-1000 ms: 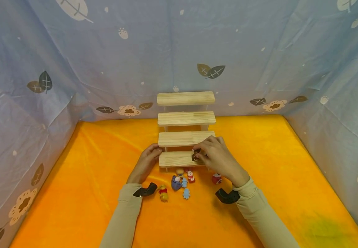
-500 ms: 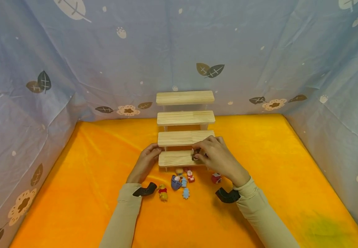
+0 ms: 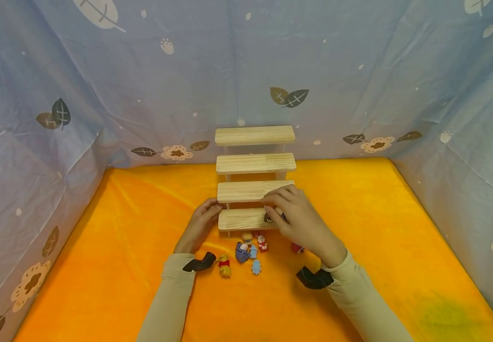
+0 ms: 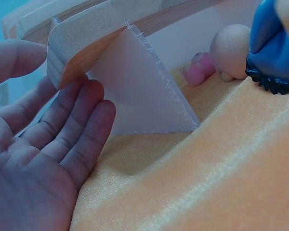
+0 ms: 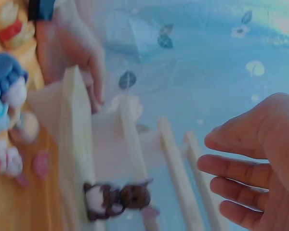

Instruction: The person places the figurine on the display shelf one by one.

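Observation:
A stepped wooden display stand (image 3: 246, 191) with pale planks stands before me. My left hand (image 3: 199, 228) holds the left end of its lowest plank (image 4: 82, 45), thumb above and fingers beneath. On that plank's right part stands a brown figurine (image 5: 118, 199) with a white belly. My right hand (image 3: 304, 223) is beside it with fingers apart from it in the right wrist view, holding nothing; in the head view the hand partly hides the figurine.
Several small figurines lie on the orange cloth (image 3: 156, 299) in front: a yellow bear in a red shirt (image 3: 224, 267), a dark blue figurine (image 3: 242, 252), a light blue one (image 3: 256, 267), a white-and-red one (image 3: 262, 243). A red figurine (image 3: 297, 248) is partly hidden by my right hand. Patterned fabric (image 3: 336, 57) rises behind.
My right hand has let go of the brown figurine, its fingers spreading and shifting slightly. The left hand stays at the plank's end.

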Demonstrator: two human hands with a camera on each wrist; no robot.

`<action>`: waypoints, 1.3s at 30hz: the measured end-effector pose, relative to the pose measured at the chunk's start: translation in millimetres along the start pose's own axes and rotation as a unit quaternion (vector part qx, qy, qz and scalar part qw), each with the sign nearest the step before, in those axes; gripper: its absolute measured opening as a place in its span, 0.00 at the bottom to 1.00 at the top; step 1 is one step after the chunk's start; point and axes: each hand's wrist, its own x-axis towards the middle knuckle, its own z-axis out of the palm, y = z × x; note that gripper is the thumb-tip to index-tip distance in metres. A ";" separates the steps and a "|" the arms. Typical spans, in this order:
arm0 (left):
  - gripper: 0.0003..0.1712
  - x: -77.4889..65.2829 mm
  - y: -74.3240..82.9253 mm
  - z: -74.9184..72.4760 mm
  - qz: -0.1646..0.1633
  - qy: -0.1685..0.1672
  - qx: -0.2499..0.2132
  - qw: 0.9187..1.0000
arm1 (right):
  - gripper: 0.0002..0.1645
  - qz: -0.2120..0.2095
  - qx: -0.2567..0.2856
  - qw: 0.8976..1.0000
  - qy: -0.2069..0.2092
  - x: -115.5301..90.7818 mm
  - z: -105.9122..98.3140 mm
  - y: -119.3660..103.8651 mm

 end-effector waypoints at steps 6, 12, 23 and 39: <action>0.19 0.9 -1.9 -1.6 -0.001 -0.003 0.001 1.000 | 0.12 -0.019 0.000 0.999 -0.037 -2.3 -4.7 -17.8; 0.21 -0.3 -2.0 -1.5 0.003 -0.004 0.001 1.000 | 0.12 -0.050 0.004 0.997 -0.066 -4.0 -1.8 -27.2; 0.19 1.0 -2.0 -1.5 0.005 0.000 0.004 1.000 | 0.11 -0.059 0.040 0.990 -0.121 -3.6 14.4 -31.3; 0.19 1.2 -2.4 -2.3 0.007 -0.004 0.008 1.000 | 0.13 -0.076 0.016 0.979 -0.187 -7.3 42.6 -34.4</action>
